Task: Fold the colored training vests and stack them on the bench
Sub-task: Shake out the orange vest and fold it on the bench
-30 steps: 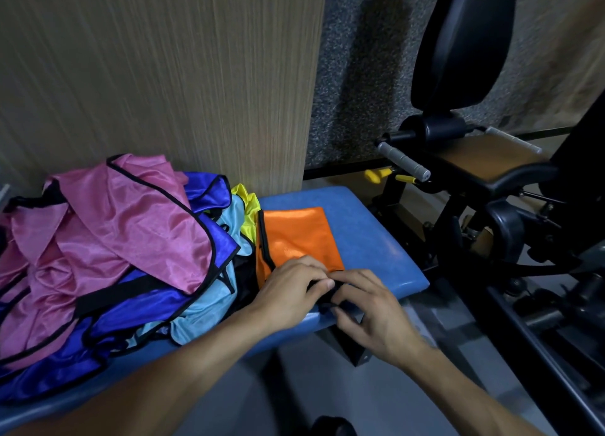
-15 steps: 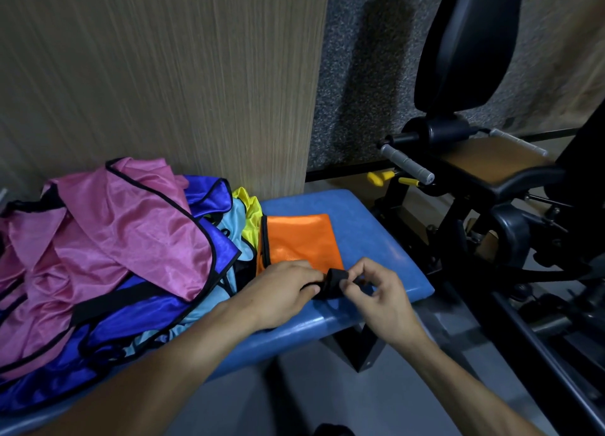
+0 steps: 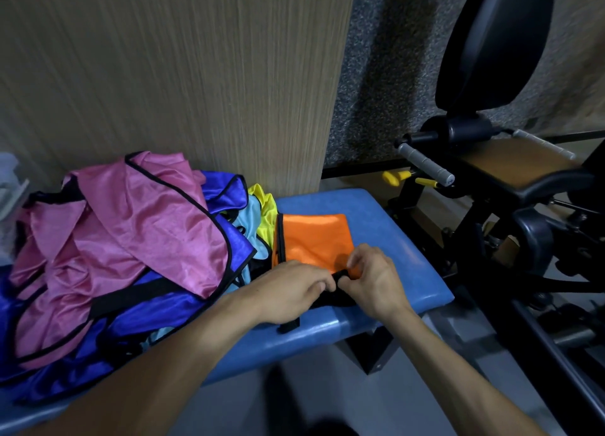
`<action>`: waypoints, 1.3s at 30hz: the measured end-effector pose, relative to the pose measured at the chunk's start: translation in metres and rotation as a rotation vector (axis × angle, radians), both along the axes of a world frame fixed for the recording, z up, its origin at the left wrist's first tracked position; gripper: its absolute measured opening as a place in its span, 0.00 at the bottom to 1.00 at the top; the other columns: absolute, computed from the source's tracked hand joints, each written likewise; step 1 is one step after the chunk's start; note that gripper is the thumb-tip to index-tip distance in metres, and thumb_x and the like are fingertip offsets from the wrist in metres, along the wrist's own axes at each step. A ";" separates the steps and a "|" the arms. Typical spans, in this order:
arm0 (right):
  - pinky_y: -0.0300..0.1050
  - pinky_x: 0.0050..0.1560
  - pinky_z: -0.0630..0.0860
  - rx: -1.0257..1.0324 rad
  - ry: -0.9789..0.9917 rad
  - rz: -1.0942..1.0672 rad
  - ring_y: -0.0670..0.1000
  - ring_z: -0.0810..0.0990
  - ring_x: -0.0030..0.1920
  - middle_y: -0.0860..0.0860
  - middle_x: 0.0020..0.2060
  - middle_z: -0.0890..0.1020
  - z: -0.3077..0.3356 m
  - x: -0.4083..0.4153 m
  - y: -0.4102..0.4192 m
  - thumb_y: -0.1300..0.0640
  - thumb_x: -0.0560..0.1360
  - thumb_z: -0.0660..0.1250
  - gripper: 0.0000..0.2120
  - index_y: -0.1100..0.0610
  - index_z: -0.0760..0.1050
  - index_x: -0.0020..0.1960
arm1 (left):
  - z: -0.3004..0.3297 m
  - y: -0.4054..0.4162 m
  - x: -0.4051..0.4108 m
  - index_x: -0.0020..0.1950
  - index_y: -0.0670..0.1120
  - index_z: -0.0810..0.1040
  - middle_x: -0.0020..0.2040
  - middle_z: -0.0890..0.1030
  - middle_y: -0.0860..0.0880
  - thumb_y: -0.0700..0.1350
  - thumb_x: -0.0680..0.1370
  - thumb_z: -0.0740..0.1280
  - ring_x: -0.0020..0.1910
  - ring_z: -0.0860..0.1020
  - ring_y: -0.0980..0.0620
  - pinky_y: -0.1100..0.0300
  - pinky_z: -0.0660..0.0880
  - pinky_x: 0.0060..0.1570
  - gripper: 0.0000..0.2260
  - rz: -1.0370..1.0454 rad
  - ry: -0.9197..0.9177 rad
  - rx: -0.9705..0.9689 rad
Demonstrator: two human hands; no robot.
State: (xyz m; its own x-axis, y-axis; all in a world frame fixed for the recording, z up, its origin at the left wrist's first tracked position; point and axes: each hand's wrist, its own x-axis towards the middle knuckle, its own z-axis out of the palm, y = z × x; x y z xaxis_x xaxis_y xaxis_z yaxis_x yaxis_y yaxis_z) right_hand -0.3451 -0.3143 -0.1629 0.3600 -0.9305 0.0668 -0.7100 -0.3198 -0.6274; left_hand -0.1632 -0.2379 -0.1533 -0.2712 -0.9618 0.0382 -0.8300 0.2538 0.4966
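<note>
Orange vest (image 3: 314, 239) lies folded flat on the blue bench (image 3: 386, 226), right end, touching the unfolded heap at its 9 o'clock side. Both hands work its near edge at 6 o'clock. Left hand (image 3: 288, 291) rests on the fabric with fingers curled, tips pinching the black strap (image 3: 340, 276). Right hand (image 3: 373, 278) meets it from 3 o'clock, thumb and fingers pinching the same strap. A loose strap end sticks out below the left hand.

Judgement: step in hand is tucking the black trim under so the fold stays square. Do it well: hold the fold down with the left palm, roll the strap tight, tuck it inside the edge, then flatten once. Satin looks slippery, so a careless pull likely undoes the fold.

Heap: pink vest (image 3: 131, 226) on top, blue vest (image 3: 137, 314) under it, light blue and yellow vest (image 3: 265, 213) peeking out at the orange vest's 10 o'clock. Only 1 looks folded; most of the task remains.

Bench is padded, glossy, set against a wood-grain panel (image 3: 183, 75). Speckled grey wall at 1 o'clock. Black gym machine (image 3: 491, 42) with grey grip handles at 3 o'clock, close beside the bench end.
</note>
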 end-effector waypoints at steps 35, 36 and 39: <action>0.54 0.45 0.64 -0.774 0.537 0.351 0.57 0.73 0.42 0.51 0.42 0.73 -0.019 0.009 0.037 0.45 0.76 0.57 0.15 0.47 0.79 0.54 | 0.000 0.066 0.007 0.59 0.50 0.68 0.62 0.76 0.51 0.51 0.84 0.53 0.61 0.76 0.47 0.49 0.74 0.62 0.09 0.065 -0.294 -0.266; 0.55 0.45 0.65 -0.763 0.536 0.355 0.57 0.73 0.42 0.51 0.42 0.73 -0.018 0.009 0.038 0.43 0.76 0.57 0.16 0.47 0.80 0.53 | 0.004 0.062 0.007 0.59 0.50 0.67 0.56 0.78 0.51 0.52 0.85 0.52 0.54 0.78 0.46 0.47 0.75 0.54 0.09 0.126 -0.239 -0.200; 0.54 0.45 0.67 -0.675 0.516 0.391 0.55 0.75 0.42 0.50 0.43 0.74 -0.012 0.005 0.040 0.40 0.76 0.54 0.19 0.47 0.79 0.54 | 0.005 0.045 0.010 0.53 0.51 0.67 0.40 0.79 0.50 0.51 0.85 0.57 0.38 0.78 0.46 0.45 0.75 0.40 0.04 0.318 -0.023 -0.202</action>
